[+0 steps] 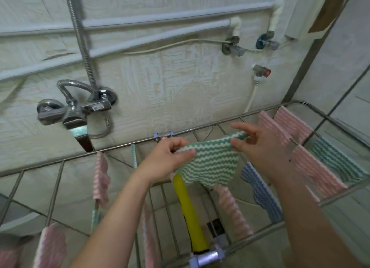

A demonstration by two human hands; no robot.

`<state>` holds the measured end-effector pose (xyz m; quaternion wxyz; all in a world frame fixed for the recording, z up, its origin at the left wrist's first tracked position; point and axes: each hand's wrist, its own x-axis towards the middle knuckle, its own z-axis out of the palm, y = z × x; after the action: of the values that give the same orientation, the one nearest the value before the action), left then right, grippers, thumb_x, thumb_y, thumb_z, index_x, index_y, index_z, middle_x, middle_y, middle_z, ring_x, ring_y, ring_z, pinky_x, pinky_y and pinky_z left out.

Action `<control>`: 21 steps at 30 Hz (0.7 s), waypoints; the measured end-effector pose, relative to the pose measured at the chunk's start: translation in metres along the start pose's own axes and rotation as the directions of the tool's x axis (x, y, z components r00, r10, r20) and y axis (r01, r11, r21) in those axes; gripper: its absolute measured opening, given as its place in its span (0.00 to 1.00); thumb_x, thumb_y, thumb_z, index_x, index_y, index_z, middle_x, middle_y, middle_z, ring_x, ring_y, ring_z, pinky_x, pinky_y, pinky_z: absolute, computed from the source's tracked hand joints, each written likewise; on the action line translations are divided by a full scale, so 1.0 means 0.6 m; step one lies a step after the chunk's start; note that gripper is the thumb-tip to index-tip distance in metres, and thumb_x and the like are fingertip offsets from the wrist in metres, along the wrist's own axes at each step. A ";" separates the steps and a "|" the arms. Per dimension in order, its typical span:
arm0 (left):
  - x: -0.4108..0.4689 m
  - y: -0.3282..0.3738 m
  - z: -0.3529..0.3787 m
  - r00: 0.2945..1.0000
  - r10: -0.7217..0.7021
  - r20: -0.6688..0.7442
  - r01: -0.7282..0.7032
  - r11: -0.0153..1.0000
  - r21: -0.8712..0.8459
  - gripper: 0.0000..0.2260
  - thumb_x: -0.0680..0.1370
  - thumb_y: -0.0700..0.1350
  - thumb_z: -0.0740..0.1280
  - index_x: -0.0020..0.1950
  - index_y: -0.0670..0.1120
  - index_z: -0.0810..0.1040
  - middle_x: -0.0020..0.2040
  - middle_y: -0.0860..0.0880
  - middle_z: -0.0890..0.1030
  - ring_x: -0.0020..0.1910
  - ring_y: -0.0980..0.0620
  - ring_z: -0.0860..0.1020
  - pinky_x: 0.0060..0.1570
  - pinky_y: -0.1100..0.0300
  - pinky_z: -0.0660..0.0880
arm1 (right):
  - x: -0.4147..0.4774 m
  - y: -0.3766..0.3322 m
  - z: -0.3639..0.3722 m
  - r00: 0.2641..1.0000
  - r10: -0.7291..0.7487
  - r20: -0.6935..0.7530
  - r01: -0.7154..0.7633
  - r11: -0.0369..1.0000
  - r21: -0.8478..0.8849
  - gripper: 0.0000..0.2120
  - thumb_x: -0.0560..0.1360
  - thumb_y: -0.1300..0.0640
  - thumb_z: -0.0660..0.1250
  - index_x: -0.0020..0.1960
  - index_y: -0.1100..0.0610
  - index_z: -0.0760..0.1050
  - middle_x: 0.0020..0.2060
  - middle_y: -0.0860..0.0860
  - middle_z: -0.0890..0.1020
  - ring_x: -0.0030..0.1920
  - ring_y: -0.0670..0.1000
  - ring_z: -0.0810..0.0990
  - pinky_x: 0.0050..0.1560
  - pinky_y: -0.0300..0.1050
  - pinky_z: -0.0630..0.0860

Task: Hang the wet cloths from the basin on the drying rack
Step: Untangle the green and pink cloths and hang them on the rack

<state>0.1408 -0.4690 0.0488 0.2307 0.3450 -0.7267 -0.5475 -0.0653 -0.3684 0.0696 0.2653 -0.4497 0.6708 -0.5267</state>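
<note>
Pale patterned tiles cover the wall ahead, with a chrome tap and its hose on the left and white pipes running across above. Below it stands the metal drying rack, seen from the head camera looking down across its bars. Several cloths already hang there: a pink striped one at the left, a blue one near the middle, and more pink ones over the right-hand bars. A yellow handle shows below the rack.

The green-and-white cloth is held up over the middle of the rack, stretched between both hands. The left hand pinches its top left corner, thumb against curled fingers. The right hand pinches the top right corner at its fingertips, the remaining fingers loosely spread.

It looks thin, limp and light. The lower edge sags and curls, so it will likely cling to itself when wet. Holding the two top corners seems the right grip, as it keeps the cloth spread flat for draping over a bar. I can't pick out the basin for certain.
</note>
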 end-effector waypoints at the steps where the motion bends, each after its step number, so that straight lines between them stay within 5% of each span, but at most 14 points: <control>1: 0.013 -0.003 0.013 1.000 -0.025 -0.015 0.023 0.991 -0.130 0.05 0.76 0.40 0.68 0.45 0.38 0.76 0.37 0.46 0.80 0.36 0.52 0.78 0.39 0.62 0.73 | 0.012 0.013 -0.009 1.000 0.004 -0.004 -0.004 1.000 -0.010 0.16 0.73 0.67 0.70 0.58 0.54 0.77 0.47 0.57 0.80 0.44 0.54 0.81 0.44 0.33 0.79; 3: 0.029 -0.010 0.031 0.996 -0.042 -0.079 0.018 0.960 -0.279 0.05 0.75 0.36 0.68 0.44 0.44 0.74 0.34 0.46 0.78 0.33 0.53 0.77 0.36 0.63 0.74 | 0.030 0.041 -0.024 0.998 0.057 0.026 -0.058 0.997 0.049 0.17 0.72 0.66 0.71 0.59 0.54 0.78 0.48 0.54 0.83 0.50 0.53 0.82 0.53 0.39 0.80; 6: 0.054 -0.024 0.057 0.975 0.006 -0.224 -0.068 0.960 -0.273 0.12 0.74 0.32 0.68 0.42 0.49 0.74 0.35 0.46 0.75 0.36 0.51 0.74 0.40 0.60 0.71 | 0.053 0.080 -0.045 0.985 0.160 0.056 -0.166 0.978 0.123 0.19 0.72 0.68 0.71 0.61 0.56 0.78 0.51 0.58 0.84 0.50 0.52 0.83 0.55 0.44 0.80; 9: 0.074 -0.026 0.082 0.945 0.113 -0.308 -0.161 0.978 -0.135 0.17 0.71 0.29 0.69 0.37 0.52 0.79 0.38 0.57 0.80 0.42 0.59 0.78 0.45 0.66 0.72 | 0.076 0.104 -0.061 0.981 0.191 -0.039 -0.184 0.974 0.135 0.15 0.73 0.70 0.68 0.57 0.58 0.79 0.48 0.60 0.83 0.40 0.49 0.83 0.43 0.37 0.82; 12: 0.078 -0.022 0.096 0.941 0.118 -0.317 -0.155 0.983 -0.094 0.18 0.70 0.29 0.70 0.33 0.54 0.83 0.44 0.55 0.81 0.50 0.61 0.78 0.49 0.67 0.73 | 0.086 0.100 -0.068 0.983 0.134 -0.125 -0.120 0.986 0.115 0.11 0.75 0.70 0.67 0.52 0.57 0.79 0.44 0.58 0.82 0.32 0.45 0.81 0.32 0.35 0.79; 16: 0.091 -0.012 0.093 0.932 0.138 -0.335 -0.197 0.969 -0.148 0.16 0.71 0.28 0.68 0.40 0.49 0.85 0.47 0.50 0.82 0.51 0.61 0.78 0.48 0.71 0.72 | 0.116 0.097 -0.072 0.985 0.055 -0.163 -0.039 0.994 0.098 0.10 0.75 0.67 0.66 0.48 0.52 0.75 0.39 0.52 0.81 0.23 0.45 0.75 0.23 0.37 0.73; 21: 0.155 -0.085 0.090 0.949 -0.083 -0.304 0.104 0.993 0.052 0.18 0.72 0.26 0.63 0.50 0.46 0.83 0.52 0.57 0.76 0.55 0.61 0.75 0.51 0.78 0.68 | 0.184 0.184 -0.004 0.962 0.270 0.040 -0.268 0.962 -0.055 0.10 0.78 0.65 0.63 0.55 0.52 0.72 0.47 0.50 0.79 0.39 0.47 0.79 0.36 0.42 0.82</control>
<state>0.0540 -0.5127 -0.0200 0.3007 0.4662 -0.6838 -0.4739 -0.1530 -0.4600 -0.0209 0.3388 -0.3730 0.7321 -0.4584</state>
